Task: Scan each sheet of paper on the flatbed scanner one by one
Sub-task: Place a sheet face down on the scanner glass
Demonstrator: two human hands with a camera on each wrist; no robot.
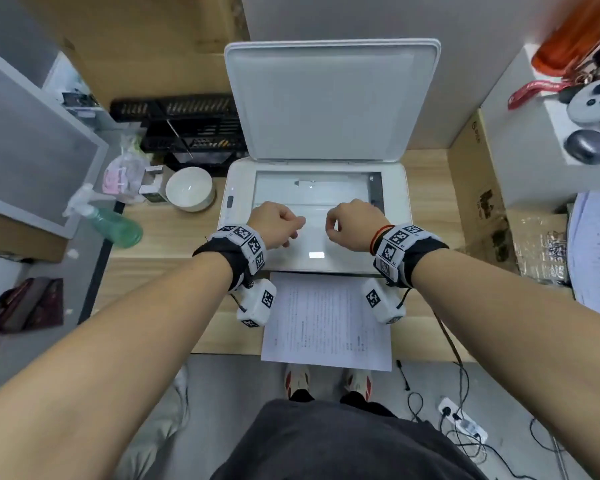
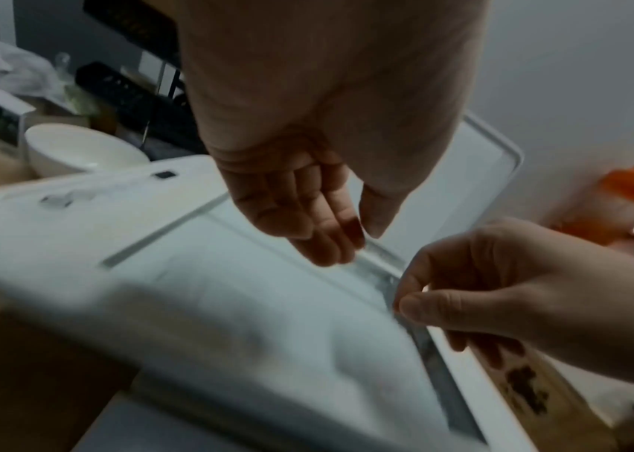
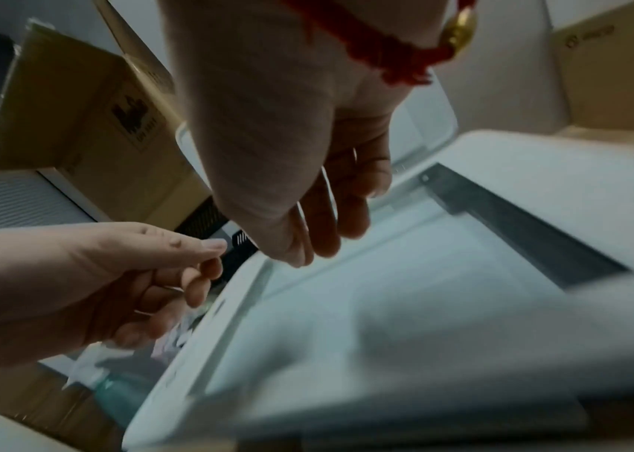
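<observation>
A wooden desk (image 1: pixel 174 237) carries the flatbed scanner (image 1: pixel 394 216), lid (image 1: pixel 329 102) raised. A printed sheet (image 1: pixel 326 323) lies just before it. Left hand (image 1: pixel 274 223) and right hand (image 1: pixel 352 223) hover loosely curled, empty, over the glass.

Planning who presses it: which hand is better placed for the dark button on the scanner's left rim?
Left, probably. The left hand hovers empty over the glass on the side of the button; the right hand would have to cross it.
</observation>
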